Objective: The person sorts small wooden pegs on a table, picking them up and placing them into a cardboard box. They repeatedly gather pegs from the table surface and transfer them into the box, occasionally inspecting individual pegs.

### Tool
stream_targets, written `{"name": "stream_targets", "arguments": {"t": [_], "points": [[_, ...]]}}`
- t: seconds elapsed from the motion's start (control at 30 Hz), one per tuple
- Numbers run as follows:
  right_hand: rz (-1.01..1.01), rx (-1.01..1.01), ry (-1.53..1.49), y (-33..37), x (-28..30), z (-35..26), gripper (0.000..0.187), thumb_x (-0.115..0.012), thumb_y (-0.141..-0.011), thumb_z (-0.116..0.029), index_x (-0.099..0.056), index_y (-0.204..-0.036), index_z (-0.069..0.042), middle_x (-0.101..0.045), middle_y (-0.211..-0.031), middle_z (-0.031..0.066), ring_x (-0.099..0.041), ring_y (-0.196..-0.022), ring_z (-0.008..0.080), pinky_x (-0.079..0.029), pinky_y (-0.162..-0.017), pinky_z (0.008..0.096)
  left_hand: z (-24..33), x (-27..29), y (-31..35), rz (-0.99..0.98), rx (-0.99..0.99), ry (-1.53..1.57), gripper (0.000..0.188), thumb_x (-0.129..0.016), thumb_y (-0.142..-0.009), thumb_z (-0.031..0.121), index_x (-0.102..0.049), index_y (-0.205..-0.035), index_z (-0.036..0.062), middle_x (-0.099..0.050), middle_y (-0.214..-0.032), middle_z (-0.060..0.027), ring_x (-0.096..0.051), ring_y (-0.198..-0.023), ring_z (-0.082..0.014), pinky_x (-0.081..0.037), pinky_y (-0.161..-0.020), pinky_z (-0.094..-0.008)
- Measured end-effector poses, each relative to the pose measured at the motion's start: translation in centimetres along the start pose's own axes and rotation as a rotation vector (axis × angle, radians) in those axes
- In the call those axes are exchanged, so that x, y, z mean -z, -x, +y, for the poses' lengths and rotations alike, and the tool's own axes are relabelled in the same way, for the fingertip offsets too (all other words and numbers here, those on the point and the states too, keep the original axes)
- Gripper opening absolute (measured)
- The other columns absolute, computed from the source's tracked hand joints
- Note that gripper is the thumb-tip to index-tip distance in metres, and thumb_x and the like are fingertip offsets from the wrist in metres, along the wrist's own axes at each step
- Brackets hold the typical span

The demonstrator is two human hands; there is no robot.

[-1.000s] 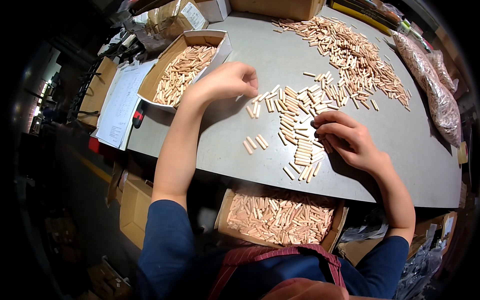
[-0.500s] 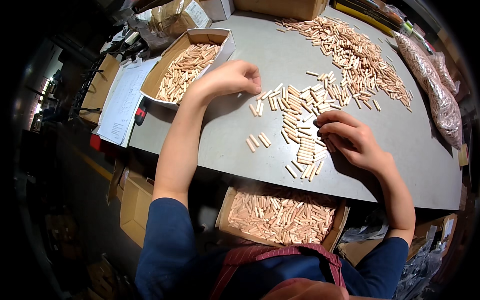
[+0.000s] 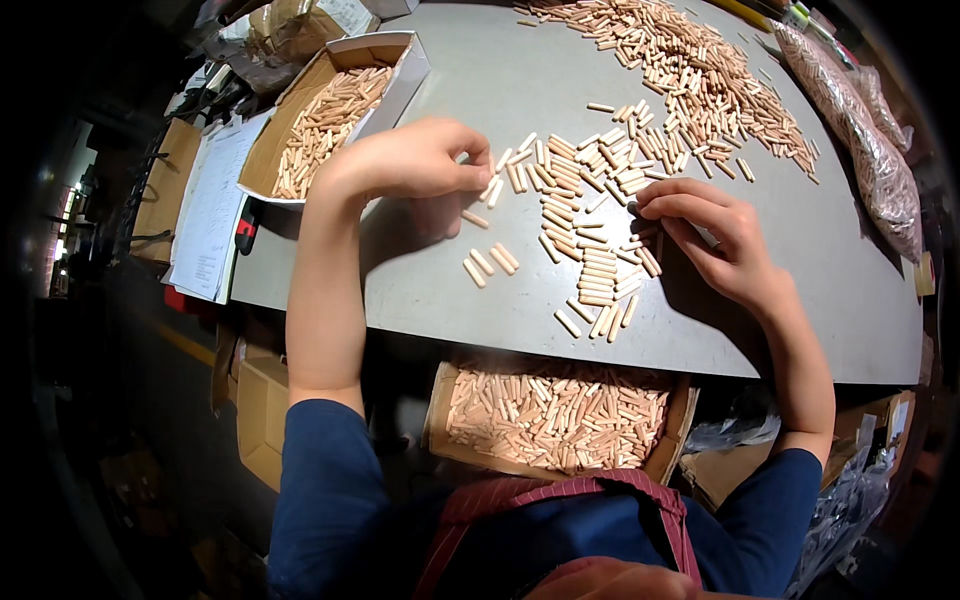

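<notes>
Head view, left to right: papers point(image 3: 215, 205) lie at the bench's point(image 3: 830, 300) far left edge, then an open box point(image 3: 300, 120) of dowels sits just left of the left hand point(image 3: 410, 160). That left grip is curled nearly shut, thumb and fingertips pinched at the edge of the dowel spread point(image 3: 590, 215); it looks to have a dowel or two between them, though the fingers hide just what. Three loose dowels point(image 3: 490, 262) lie just below it, nearer this hand than the other, long axes slanting up and to the left. Right of the left grip the spread runs across to the right hand point(image 3: 715, 235), many pegs lined up side by side. The right grip is bent, fingertips pressed down on the spread's right edge; whether it holds anything I cannot tell. Beyond lies the big heap point(image 3: 690, 80), and a bagged lot point(image 3: 855, 130) far right. Below the bench edge, a tray point(image 3: 555, 415) full of dowels sits at the lap.
</notes>
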State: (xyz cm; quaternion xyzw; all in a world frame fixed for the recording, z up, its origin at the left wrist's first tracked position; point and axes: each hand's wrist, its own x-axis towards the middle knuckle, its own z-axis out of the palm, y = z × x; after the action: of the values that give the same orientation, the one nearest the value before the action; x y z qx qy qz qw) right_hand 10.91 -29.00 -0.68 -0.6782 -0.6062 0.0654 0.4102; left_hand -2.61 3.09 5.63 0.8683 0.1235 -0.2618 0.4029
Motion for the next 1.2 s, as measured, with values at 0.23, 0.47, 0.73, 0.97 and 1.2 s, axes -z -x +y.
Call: {"name": "stream_targets", "arguments": {"t": [0.23, 0.47, 0.73, 0.97, 1.2], "points": [[-0.016, 0.002, 0.010, -0.2, 0.2, -0.1, 0.020, -0.063, -0.093, 0.010, -0.070, -0.111, 0.003, -0.073, -0.116, 0.0153, -0.073, -0.104, 0.0294, -0.058, -0.087, 0.0339, 0.7, -2.2, -0.7, -0.242, -0.308, 0.075, 0.019, -0.056, -0.108, 0.017, -0.062, -0.110, -0.0004, -0.072, -0.081, -0.0091, -0.072, -0.073, -0.0137, -0.059, -0.066, -0.0267], [-0.018, 0.007, 0.020, -0.2, -0.1, -0.6, 0.024, -0.063, -0.090, 0.011, -0.070, -0.112, 0.002, -0.071, -0.119, 0.0152, -0.073, -0.104, 0.0300, -0.059, -0.087, 0.0353, 1.1, -4.6, -2.1, -0.013, -0.736, -0.104, 0.010, -0.073, -0.092, 0.011, -0.069, -0.098, 0.0029, -0.068, -0.089, -0.0051, -0.064, -0.084, -0.0154, -0.053, -0.073, -0.0327], [-0.036, 0.021, 0.000, 0.1, -0.3, -0.5, 0.030, -0.062, -0.083, 0.012, -0.068, -0.111, 0.002, -0.069, -0.122, 0.0148, -0.072, -0.106, 0.0320, -0.058, -0.089, 0.0368, 1.1, -6.1, -2.8, 0.148, -0.948, -0.335, 0.015, -0.077, -0.083, 0.009, -0.067, -0.094, 0.0057, -0.060, -0.091, -0.0088, -0.062, -0.088, -0.0299, -0.051, -0.073, -0.0391], [0.053, 0.061, 0.035, -0.2, 0.4, 0.0, 0.029, -0.063, -0.085, 0.009, -0.069, -0.112, 0.001, -0.069, -0.119, 0.0147, -0.071, -0.105, 0.0323, -0.057, -0.089, 0.0370, 1.6, -6.6, -1.9, 0.230, -0.988, -0.528, 0.016, -0.076, -0.083, 0.008, -0.065, -0.095, 0.0060, -0.060, -0.095, -0.0093, -0.063, -0.092, -0.0317, -0.051, -0.069, -0.0420], [0.050, 0.094, 0.030, -0.3, 0.2, -0.6, 0.028, -0.063, -0.083, 0.010, -0.069, -0.109, 0.002, -0.070, -0.113, 0.0147, -0.071, -0.102, 0.0317, -0.057, -0.086, 0.0362, 1.6, -7.1, -1.6, 0.302, -1.006, -0.611, 0.016, -0.075, -0.081, 0.008, -0.063, -0.093, 0.0065, -0.059, -0.093, -0.0086, -0.063, -0.087, -0.0303, -0.051, -0.065, -0.0408]]}}
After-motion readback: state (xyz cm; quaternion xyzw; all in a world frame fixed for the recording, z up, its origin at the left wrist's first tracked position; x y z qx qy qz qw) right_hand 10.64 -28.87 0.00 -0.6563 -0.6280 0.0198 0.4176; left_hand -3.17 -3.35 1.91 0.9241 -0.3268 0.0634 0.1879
